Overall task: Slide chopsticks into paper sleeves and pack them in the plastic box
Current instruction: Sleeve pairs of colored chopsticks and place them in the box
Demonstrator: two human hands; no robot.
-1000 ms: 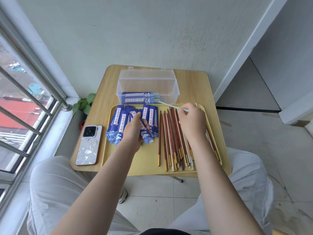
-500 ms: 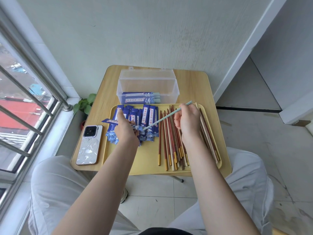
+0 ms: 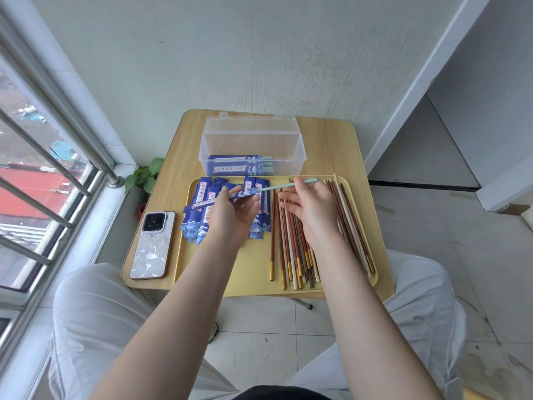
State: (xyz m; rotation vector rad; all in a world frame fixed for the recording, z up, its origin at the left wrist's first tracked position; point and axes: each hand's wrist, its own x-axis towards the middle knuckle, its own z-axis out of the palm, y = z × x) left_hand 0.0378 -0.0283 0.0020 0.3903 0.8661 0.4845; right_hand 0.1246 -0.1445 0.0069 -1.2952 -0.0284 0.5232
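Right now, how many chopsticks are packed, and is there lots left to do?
Done: a few blue-sleeved chopsticks lie in the clear plastic box; I can't count them exactly. In hand: the left hand grips a blue paper sleeve with a pale green chopstick partly inside, held by the right hand. Left: many red-brown chopsticks and empty blue sleeves on the yellow tray.

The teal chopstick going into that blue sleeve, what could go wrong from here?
1. The teal chopstick is only partly inside the blue sleeve; a skewed push could buckle or tear the paper.
2. The right hand holds it loosely near its far end, so it might slip onto the loose chopsticks.
3. The left hand could disturb the spare sleeves beneath.
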